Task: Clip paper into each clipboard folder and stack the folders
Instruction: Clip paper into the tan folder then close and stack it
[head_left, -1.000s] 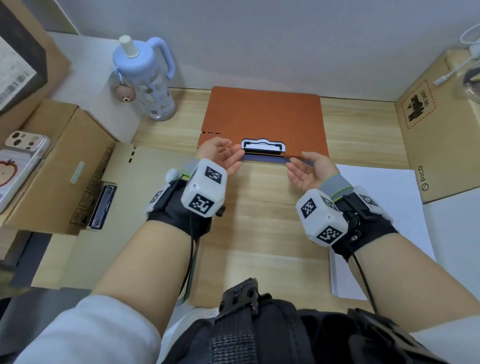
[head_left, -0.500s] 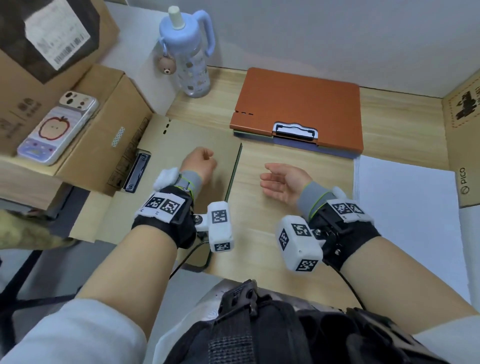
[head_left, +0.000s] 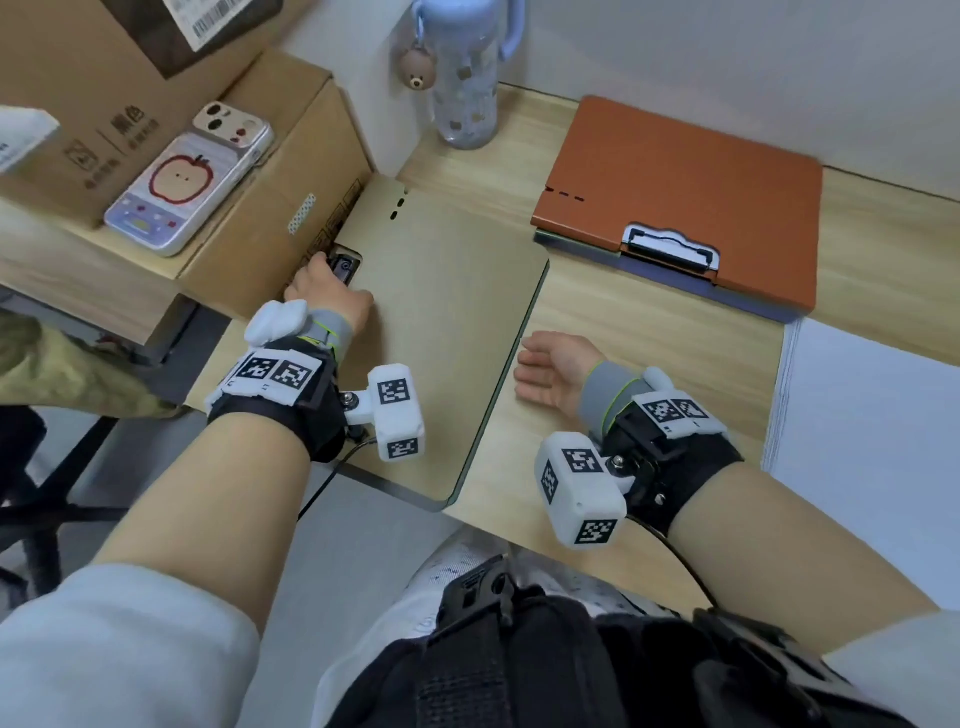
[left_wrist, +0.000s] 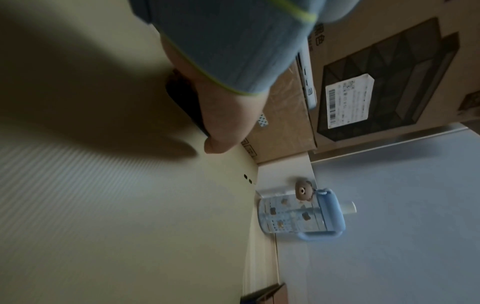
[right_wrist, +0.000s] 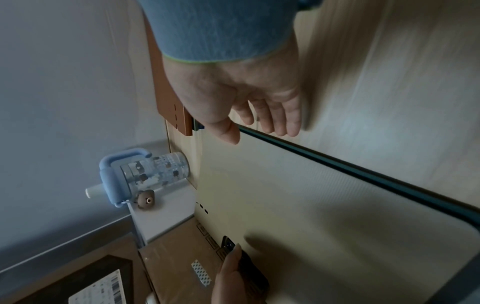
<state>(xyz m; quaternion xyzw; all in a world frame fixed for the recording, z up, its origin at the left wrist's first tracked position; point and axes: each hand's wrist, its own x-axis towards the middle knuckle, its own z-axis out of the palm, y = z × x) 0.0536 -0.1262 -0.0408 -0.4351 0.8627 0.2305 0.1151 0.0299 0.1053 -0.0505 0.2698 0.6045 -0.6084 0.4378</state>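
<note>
Beige clipboard folder (head_left: 441, 322), closed, flat, rounded corners, dark green edge, lies centre-left of frame, overhanging desk (head_left: 623, 374) edge. L hand (head_left: 327, 296) at its black clip (head_left: 345, 267), fingers over it; grip can't tell. R hand (head_left: 550, 371) relaxed, palm up, just right of folder. Orange folder (head_left: 685, 192) w/ metal clip, upper right. White paper (head_left: 872, 415) at right edge.
</note>
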